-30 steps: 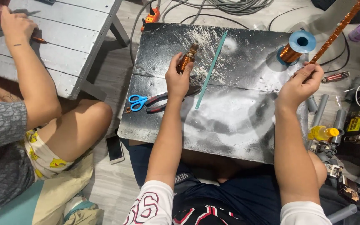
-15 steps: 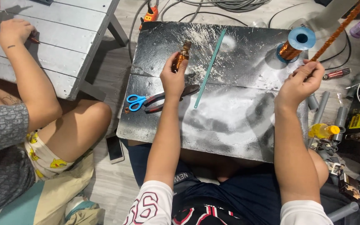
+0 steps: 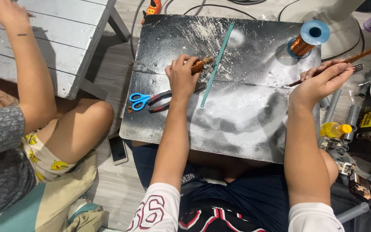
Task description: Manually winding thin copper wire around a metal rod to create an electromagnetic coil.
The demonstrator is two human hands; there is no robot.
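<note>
Both bare forearms reached forward from white short sleeves. Left hand (image 3: 182,77) lay knuckles-up, fingers (image 3: 180,63) curled closed in a fist-like grasp. Right hand (image 3: 318,82) sat further right, wrist slightly raised, fingers (image 3: 332,71) pinched together, pointing right.

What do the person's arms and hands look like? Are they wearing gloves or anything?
No gloves. Both the left hand and the right hand are bare, with no rings, watch or bracelet showing. The forearms are bare too. Short white sleeves end near the elbows, and the left sleeve has dark red outlined markings on it. No tattoos show on either arm.
</note>
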